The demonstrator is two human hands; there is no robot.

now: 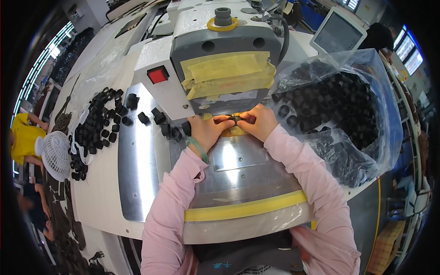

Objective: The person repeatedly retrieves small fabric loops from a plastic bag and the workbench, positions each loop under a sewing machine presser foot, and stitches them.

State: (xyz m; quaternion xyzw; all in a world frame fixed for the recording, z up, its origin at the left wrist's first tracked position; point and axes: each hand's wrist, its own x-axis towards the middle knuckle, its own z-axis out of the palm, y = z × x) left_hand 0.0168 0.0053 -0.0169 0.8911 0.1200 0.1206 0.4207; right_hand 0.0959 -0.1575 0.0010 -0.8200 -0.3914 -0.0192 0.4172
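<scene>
Both hands meet under the head of a grey sewing machine, at the far edge of its shiny metal plate. Between them lies a small black ring-shaped piece, right below the machine's needle area. The left hand comes in from the left, its fingers curled and pinching the left side of the piece; a green bracelet sits on that wrist. The right hand comes in from the right, its fingers bent and pressed against the right side of the same piece. So the piece is held from both sides, fingertips almost touching each other across it. How much of it lies under the fingers cannot be told.

Both forearms wear pink sleeves. To the right, near the right hand, a clear plastic bag holds many black pieces of the same kind. To the left, more black pieces lie spread over the white desk, and a few stand on the metal just left of the left hand. A small white fan stands at the far left. Yellow tape covers the machine's front, beside a red switch.
</scene>
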